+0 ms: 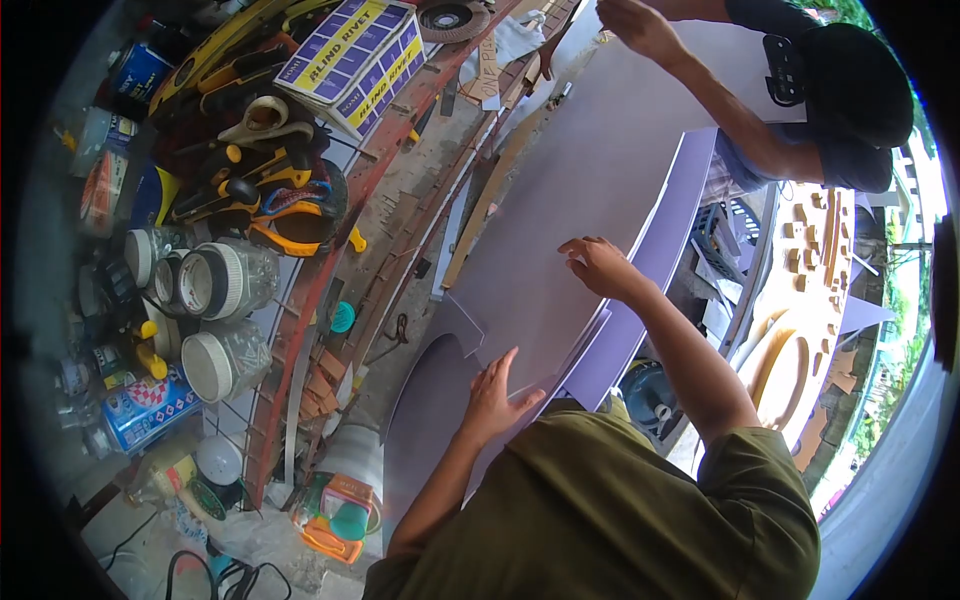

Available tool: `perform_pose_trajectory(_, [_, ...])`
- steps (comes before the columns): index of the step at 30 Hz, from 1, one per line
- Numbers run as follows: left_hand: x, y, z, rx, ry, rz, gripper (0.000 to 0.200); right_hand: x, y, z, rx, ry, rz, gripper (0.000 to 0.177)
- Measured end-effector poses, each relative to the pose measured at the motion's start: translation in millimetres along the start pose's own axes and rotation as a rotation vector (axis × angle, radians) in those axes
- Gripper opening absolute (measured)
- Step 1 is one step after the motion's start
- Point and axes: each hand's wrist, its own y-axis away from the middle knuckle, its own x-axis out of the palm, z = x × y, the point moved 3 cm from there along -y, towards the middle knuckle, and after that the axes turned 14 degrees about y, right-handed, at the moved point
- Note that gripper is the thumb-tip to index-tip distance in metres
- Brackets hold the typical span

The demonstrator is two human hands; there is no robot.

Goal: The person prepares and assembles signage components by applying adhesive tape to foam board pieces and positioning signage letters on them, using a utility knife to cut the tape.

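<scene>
Purple-grey sheet forms the panel (535, 240), which spreads before the wearer with its face upward. Its long axis runs obliquely, from the lower left of the view to the upper right, where the far end points toward a second person (858, 100) in a dark cap. At the lower end lies a darker, rounded section (430, 420); whether it is a separate piece cannot be told. Along the wearer's side, a deeper purple strip (672, 235) follows the same axis.

Left hand (490, 398): on the panel near its lower end, fingers spread, thumb held wide of them, grasping nothing. Right hand (602, 268): farther up the same side, fingers loosely bent and slightly apart, pointing across the panel; whether the fingertips touch it cannot be told. The second person's hand (642, 30) is raised near the far end; its grip is unclear.

To the left of the panel, beyond a red rail (290, 375), are a rivet box (350, 60), tools (250, 190) and clear jars (235, 280).
</scene>
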Motion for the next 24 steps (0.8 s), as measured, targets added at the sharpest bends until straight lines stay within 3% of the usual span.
perform_pose_trajectory(3, [17.6, 3.2, -5.6, 0.035, -0.054, 0.011, 0.101, -6.3, 6.6, -7.2, -0.019, -0.025, -0.068, 0.029])
perform_pose_trajectory(6, [32.4, 1.0, -2.3, 0.057, -0.08, 0.018, 0.105, -21.8, 25.2, -15.6, 0.063, -0.089, -0.244, 0.029])
perform_pose_trajectory(12, [36.9, -6.4, -0.6, 0.001, -0.016, 0.109, 0.106, -56.0, 72.1, -44.7, 0.255, 0.073, -0.734, 0.033])
perform_pose_trajectory(14, [37.9, -6.7, -0.2, 0.019, -0.037, 0.114, 0.104, -56.6, 86.3, -58.1, 0.312, 0.092, -0.769, 0.032])
perform_pose_trajectory(18, [43.4, -10.2, 14.5, 0.068, -0.128, 0.082, 0.095, -35.9, 107.4, -79.8, 0.559, 0.18, -0.773, 0.05])
perform_pose_trajectory(19, [43.7, -11.0, 15.6, 0.059, -0.153, 0.085, 0.092, -27.2, 109.8, -86.9, 0.63, 0.111, -0.682, 0.06])
perform_pose_trajectory(22, [43.7, -10.2, 15.3, 0.056, -0.207, 0.113, 0.083, 24.6, 101.6, -122.5, 0.767, -0.049, -0.462, 0.064])
perform_pose_trajectory(24, [43.6, -10.2, 17.5, 0.068, -0.221, 0.11, 0.081, 23.9, 105.8, -87.4, 0.807, -0.601, -0.213, 0.067])
